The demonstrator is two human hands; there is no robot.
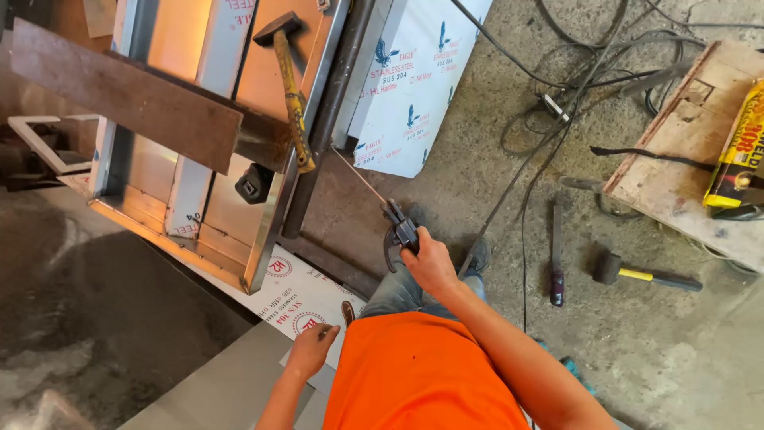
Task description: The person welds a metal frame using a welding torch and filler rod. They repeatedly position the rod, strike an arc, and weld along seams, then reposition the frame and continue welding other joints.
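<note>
Right hand (430, 263) grips a dark welding holder (398, 232), whose thin rod (358, 177) slants up and left, its tip near the dark pipe (322, 135) beside the steel frame (263, 239). Left hand (312, 348), fingers loosely curled and holding nothing, rests lower on a steel sheet (231, 382). A yellow-handled hammer (290, 95) lies on the frame, nearer the right hand.

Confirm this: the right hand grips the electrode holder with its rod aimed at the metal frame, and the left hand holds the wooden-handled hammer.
Wrong about the hammer. The head view shows the left hand resting on the metal sheet; the hammer lies untouched on the metal frame. The right hand grips the electrode holder.
</note>
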